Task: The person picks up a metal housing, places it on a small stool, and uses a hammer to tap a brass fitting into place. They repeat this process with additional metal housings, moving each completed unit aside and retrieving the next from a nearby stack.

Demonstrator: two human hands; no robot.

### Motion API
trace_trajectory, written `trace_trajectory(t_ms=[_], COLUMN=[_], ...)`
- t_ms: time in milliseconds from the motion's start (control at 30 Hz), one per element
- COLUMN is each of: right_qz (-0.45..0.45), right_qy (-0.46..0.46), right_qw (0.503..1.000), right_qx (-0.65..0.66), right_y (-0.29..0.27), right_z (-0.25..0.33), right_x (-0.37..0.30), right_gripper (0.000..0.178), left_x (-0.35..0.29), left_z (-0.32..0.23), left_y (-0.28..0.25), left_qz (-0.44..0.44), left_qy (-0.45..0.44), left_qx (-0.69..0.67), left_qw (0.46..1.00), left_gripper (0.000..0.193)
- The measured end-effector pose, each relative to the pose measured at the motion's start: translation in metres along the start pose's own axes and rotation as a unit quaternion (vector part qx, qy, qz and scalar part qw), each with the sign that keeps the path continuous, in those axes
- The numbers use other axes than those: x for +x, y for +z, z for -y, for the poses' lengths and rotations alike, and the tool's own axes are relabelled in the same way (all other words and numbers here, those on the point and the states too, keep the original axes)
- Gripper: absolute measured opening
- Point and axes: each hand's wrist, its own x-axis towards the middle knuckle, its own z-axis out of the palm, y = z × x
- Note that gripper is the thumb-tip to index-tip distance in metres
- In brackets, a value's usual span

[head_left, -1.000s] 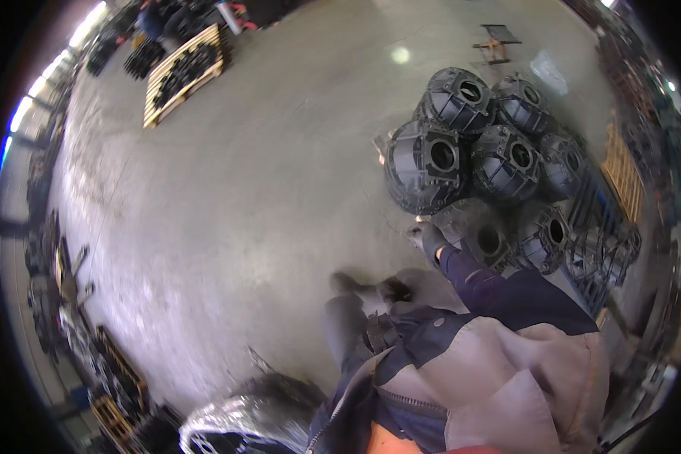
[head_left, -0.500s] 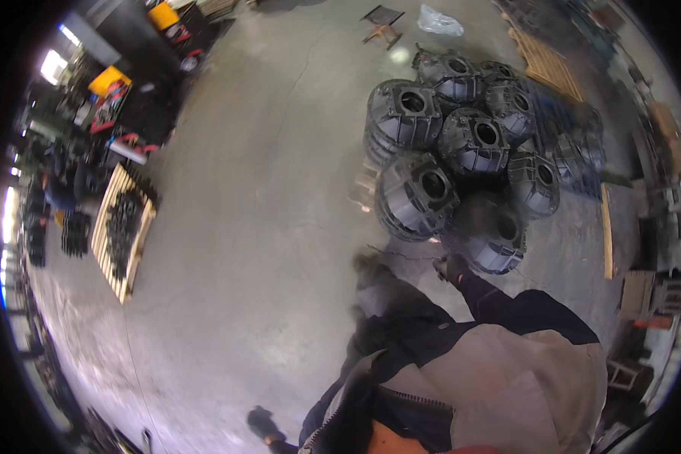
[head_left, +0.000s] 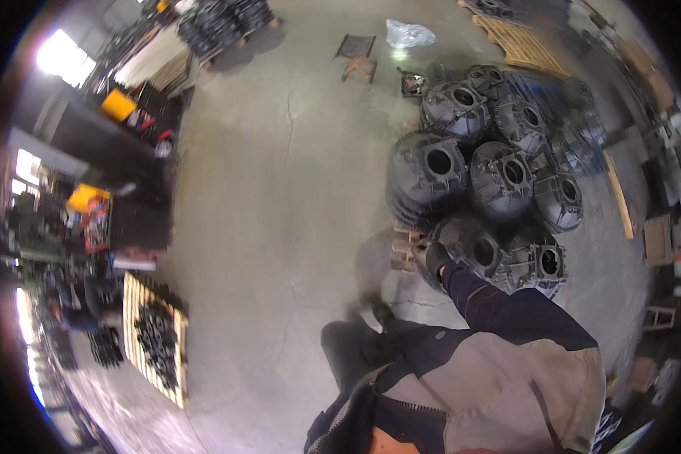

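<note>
My right hand (head_left: 436, 259), in a dark glove, reaches forward over the left side of a dark grey metal bell housing (head_left: 483, 252). It overlaps the housing's edge, but whether it touches is unclear, and its fingers blend into the dark metal. Just to the right of it stands another housing (head_left: 548, 262) with a squarish flange and round opening. More housings, such as one with a large round hole (head_left: 439, 161), are stacked in a cluster beyond. My left hand is out of the picture.
A wooden pallet (head_left: 402, 250) shows under the stack's left edge. Far ahead are a small folding stool (head_left: 356, 57) and clear plastic sheeting (head_left: 410, 34). At left a pallet (head_left: 180, 356) carries dark metal parts, near another person (head_left: 72, 314). Slatted wood (head_left: 518, 44) lies far right.
I have moved forward along the stack, and the view has turned. My right hand has gone from beside the nearest housing to over one. My left hand has left the picture.
</note>
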Motion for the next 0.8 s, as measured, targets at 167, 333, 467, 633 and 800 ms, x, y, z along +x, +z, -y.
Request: trace_trajectory(t_ms=[167,333,467,633,800], right_qz=[-0.113,-0.142,-0.113,0.036,0.097], right_qy=[0.151,0.409,0.519,0.522,0.437], right_qw=[0.92,0.811,0.611,0.749,0.875], right_qx=[0.344,0.393,0.587,0.405,0.186], right_y=[0.001,-0.045,-0.074,-0.047,-0.034], right_z=[-0.011,0.02,0.041,0.032,-0.027], right_x=[0.126,0.144,0.164,0.205,0.306], right_gripper=[0.024,0.034,0.027,0.021,0.026], left_x=[0.109,0.236,0.333,0.424,0.429], left_z=[-0.157,-0.298,-0.427,-0.663,-0.868], left_y=[-0.049,-0.138,-0.251,-0.337,-0.323], left_qz=[0.028,0.017,-0.031,-0.079,-0.076], left_qy=[0.091,0.179,0.256,0.345,0.414], left_qx=[0.042,0.063,0.082,0.102,0.163], left_qw=[0.995,0.982,0.963,0.93,0.892], left_gripper=[0.025,0.024,0.024,0.024,0.023])
